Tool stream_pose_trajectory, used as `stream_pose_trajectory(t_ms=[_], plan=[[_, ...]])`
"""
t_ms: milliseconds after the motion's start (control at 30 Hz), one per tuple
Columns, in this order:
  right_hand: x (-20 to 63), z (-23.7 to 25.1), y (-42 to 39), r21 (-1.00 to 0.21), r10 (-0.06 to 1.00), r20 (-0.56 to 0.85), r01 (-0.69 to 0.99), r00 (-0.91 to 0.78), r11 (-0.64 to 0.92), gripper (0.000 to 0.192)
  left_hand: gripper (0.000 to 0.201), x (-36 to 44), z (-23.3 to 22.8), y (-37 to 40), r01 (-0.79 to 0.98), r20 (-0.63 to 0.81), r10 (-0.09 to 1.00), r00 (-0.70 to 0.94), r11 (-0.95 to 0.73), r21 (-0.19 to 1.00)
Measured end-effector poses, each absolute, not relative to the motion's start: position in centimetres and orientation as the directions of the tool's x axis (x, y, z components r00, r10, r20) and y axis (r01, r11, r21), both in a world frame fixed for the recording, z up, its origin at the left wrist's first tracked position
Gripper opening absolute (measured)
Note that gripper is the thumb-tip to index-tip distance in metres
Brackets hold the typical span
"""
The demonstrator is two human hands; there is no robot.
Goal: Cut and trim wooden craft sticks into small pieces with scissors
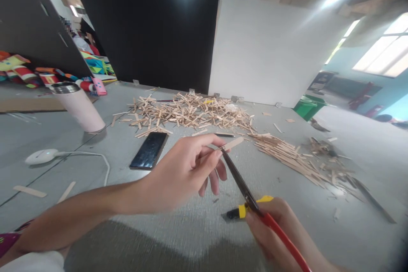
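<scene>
Between the thumb and fingertips of my left hand [188, 165] is a wooden craft stick [234, 143], pointing up to the right. My right hand [277, 229] is closed around scissors [237, 176] with dark blades and a red handle. The blade tips meet the craft stick close to my left thumb; whether they cut into it I cannot tell. A yellow and black tool [242, 211], perhaps a cutter knife, shows beside my right fingers. Part of it is hidden, so I cannot tell whether it is held or lies on the table.
A large heap of craft sticks [191, 112] lies ahead, with a row of sticks [287, 159] and scraps [331, 157] to the right. A phone [148, 151], a pink tumbler [79, 108] and a white corded device [41, 157] are leftward. Black [153, 29] and white panels [261, 46] stand behind.
</scene>
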State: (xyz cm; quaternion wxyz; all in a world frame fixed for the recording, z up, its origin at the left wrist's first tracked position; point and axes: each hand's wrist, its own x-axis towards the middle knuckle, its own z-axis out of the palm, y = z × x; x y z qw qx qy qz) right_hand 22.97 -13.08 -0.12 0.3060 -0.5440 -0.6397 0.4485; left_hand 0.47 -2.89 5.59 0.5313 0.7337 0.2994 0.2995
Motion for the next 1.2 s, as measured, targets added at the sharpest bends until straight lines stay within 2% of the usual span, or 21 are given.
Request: stream_pose_trajectory(t_ms=[133,267,467,667,1033,1200], plan=[[23.3,-1.2,-13.0,-0.903,0.972,-0.101,0.429,-0.214,0.001,0.047,0.025,0.6,5.5,-2.8,-0.023,0.084,0.743,0.664,-0.092,0.996],[23.7,-2.6,-13.1,-0.898,0.974,-0.042,0.436,-0.224,0.061,0.045,0.023,0.6,5.6,-2.9,-0.090,0.109,0.752,0.651,-0.067,0.994],[24.0,-3.0,-13.0,-0.890,0.977,-0.041,0.452,-0.210,0.059,0.044,0.020,0.6,5.7,-3.3,-0.072,0.112,0.756,0.644,-0.086,0.994],[23.9,-3.0,-12.7,-0.902,0.968,-0.126,0.431,-0.219,-0.020,0.043,0.020,0.4,5.5,-3.4,-0.064,0.124,0.756,0.643,-0.108,0.992],[24.1,-3.8,-12.8,-0.866,0.979,-0.082,0.500,-0.185,0.022,0.042,0.022,0.3,5.3,-3.4,-0.042,0.133,0.744,0.654,-0.140,0.989],[23.7,-2.8,-12.8,-0.879,0.975,-0.079,0.477,-0.207,0.030,0.040,0.023,0.1,5.2,-3.4,-0.015,0.112,0.750,0.652,-0.135,0.991]])
